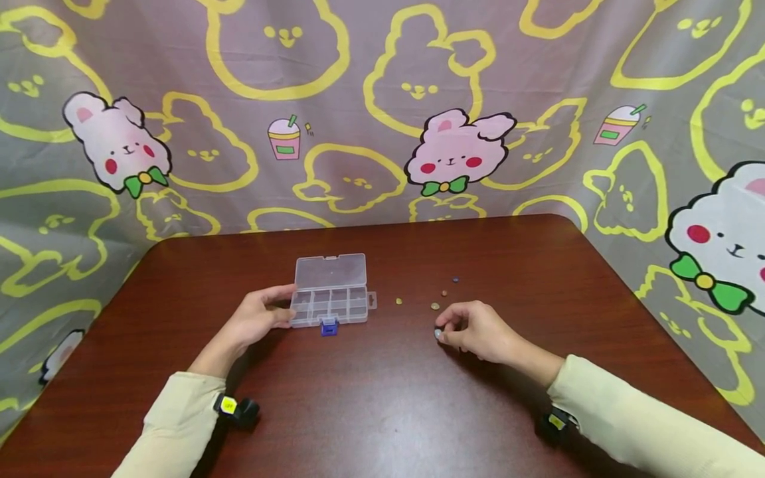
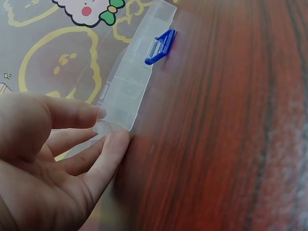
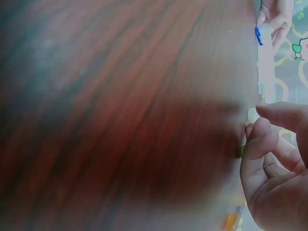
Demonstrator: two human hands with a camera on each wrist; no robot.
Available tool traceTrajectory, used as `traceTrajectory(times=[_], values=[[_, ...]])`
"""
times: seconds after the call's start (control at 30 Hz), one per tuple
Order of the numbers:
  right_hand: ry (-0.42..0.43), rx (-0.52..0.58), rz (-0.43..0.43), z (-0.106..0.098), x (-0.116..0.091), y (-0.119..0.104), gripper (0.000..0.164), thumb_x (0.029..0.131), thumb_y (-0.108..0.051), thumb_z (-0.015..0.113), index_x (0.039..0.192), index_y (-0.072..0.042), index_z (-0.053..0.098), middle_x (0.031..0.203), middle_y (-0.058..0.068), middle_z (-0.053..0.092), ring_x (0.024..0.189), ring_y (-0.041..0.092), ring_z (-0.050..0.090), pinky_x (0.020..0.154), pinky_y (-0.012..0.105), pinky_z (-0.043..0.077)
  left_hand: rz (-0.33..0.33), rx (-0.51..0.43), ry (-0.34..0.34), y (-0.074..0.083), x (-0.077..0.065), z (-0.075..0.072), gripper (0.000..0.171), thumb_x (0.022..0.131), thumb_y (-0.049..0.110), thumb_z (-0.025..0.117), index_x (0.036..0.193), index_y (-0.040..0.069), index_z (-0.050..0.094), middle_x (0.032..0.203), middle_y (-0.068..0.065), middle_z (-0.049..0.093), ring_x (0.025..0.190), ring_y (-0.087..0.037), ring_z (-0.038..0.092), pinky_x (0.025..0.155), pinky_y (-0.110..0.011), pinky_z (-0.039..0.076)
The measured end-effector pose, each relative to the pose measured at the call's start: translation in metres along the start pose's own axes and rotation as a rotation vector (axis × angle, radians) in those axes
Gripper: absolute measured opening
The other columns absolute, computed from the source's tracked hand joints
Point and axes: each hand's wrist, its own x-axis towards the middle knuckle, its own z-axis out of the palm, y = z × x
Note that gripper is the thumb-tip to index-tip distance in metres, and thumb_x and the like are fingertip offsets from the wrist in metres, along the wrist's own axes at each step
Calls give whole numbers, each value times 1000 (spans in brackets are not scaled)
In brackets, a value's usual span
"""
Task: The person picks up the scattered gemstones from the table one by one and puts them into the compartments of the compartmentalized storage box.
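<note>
A clear plastic compartment box lies on the table with its lid raised at the back and a blue latch hanging at the front. My left hand holds the box's left end between thumb and fingers; the left wrist view shows fingertips against its corner. To the right, my right hand pinches a small pale-blue bead-like piece between thumb and forefinger, low over the table. Beyond that hand lie a greenish piece, an orange-brown piece and a blue piece.
A small yellow piece lies between the box and my right hand. The dark red-brown wooden table has a patterned cloth hanging behind it and at both sides.
</note>
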Motion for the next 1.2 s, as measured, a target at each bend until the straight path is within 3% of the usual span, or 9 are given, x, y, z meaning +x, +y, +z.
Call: traceTrajectory(times=[0.37,1.2], values=[[-11,-34,17,2,4,-3,9,86,-5,74,95,-5,72,72,-2,63,49,13,50,37,24,37,-10,1,-2,3,-1,1,54,94,-2,63,146,-6,47,143,-30,48,102,-32,66,80,-36,59],[-27,-84,-46,2,5,-5,6,85,2,72,89,-3,73,72,0,64,51,12,53,47,25,47,-4,-15,6,0,-1,-1,54,93,-5,62,145,-7,46,141,-31,49,97,-28,67,79,-35,59]])
